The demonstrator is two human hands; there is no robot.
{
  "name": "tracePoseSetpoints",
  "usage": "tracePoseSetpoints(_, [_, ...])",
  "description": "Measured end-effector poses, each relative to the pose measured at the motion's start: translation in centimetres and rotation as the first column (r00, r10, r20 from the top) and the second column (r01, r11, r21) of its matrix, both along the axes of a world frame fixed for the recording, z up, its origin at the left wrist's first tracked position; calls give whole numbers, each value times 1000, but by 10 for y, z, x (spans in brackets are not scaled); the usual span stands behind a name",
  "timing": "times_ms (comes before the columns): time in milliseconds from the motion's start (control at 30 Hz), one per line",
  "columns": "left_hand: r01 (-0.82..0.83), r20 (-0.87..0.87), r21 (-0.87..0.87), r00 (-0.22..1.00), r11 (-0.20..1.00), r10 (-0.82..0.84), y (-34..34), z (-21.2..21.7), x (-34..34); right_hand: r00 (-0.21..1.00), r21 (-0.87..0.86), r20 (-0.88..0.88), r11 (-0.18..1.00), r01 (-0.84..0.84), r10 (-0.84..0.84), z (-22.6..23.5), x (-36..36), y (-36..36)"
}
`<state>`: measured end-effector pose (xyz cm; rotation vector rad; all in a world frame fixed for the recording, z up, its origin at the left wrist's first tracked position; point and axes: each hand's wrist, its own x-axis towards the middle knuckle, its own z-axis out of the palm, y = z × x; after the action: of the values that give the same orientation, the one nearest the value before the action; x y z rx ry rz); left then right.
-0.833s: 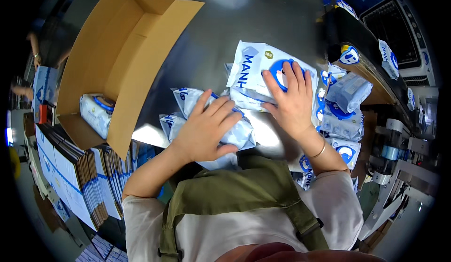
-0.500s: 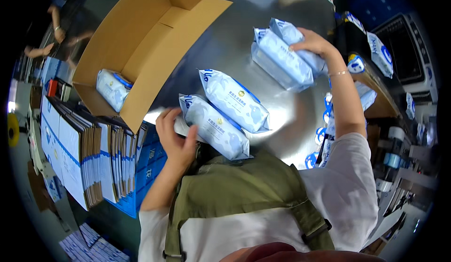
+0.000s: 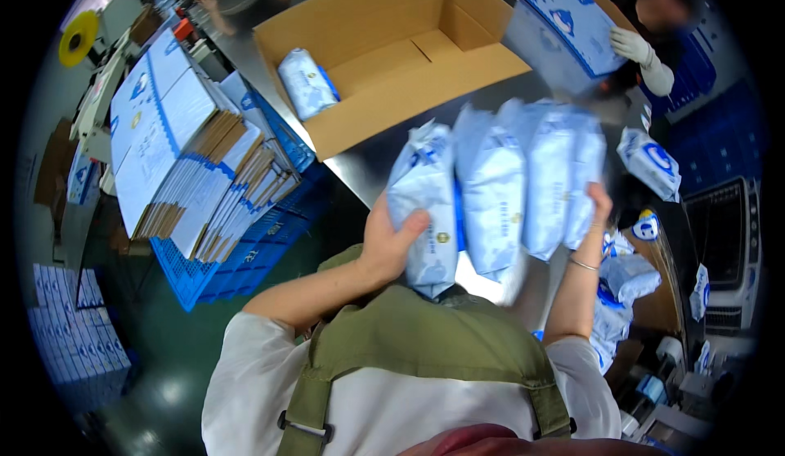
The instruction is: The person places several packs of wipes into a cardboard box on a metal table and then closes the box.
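Several pale blue packs of wipes [image 3: 491,190] stand side by side in a row, pressed between my two hands and slightly blurred. My left hand [image 3: 392,239] grips the left end pack, its thumb lying across the front. At the other end, my right hand [image 3: 595,215] holds the last pack from its outer side. Just beyond the row is an open brown cardboard box [image 3: 368,125], lying with its opening toward me. One more wipes pack [image 3: 307,84] rests inside it, at the left end.
Flattened cartons [image 3: 176,158] are stacked on a blue crate [image 3: 229,272] at left. Loose wipes packs [image 3: 630,276] lie at right, with another pack [image 3: 650,162] farther back. Across the metal table, a co-worker's gloved hand [image 3: 631,46] holds a white-and-blue carton [image 3: 564,19].
My right hand has brought its packs in beside the other two, forming one row. My left hand has closed on the row's left end. The view has shifted, showing the co-worker.
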<state>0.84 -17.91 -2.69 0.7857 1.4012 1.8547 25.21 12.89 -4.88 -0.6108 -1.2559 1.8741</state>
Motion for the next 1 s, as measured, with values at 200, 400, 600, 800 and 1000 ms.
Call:
tracePoseSetpoints(200, [-9, -255, 602, 945, 798, 203, 75, 90, -104, 922, 531, -384, 830, 174, 52, 144, -54, 55])
tracePoseSetpoints(400, [-451, -303, 515, 700, 729, 647, 92, 69, -208, 995, 686, -56, 728, -20, 80, 170, -251, 93])
tracePoseSetpoints(600, [-527, -702, -77, 632, 846, 329, 88, 35, -177, 613, 742, 662, 260, -618, -431, 43, -327, 116])
tracePoseSetpoints(800, [-461, -920, -379, 90, 802, -382, 17, 35, -141, 690, 785, 596, 116, -608, -411, 39, -264, 32])
tracePoseSetpoints(1000, [-98, -619, -769, 363, 632, -697, -15, 101, -198, 870, 871, 486, 31, -490, 86, 31, -46, -2])
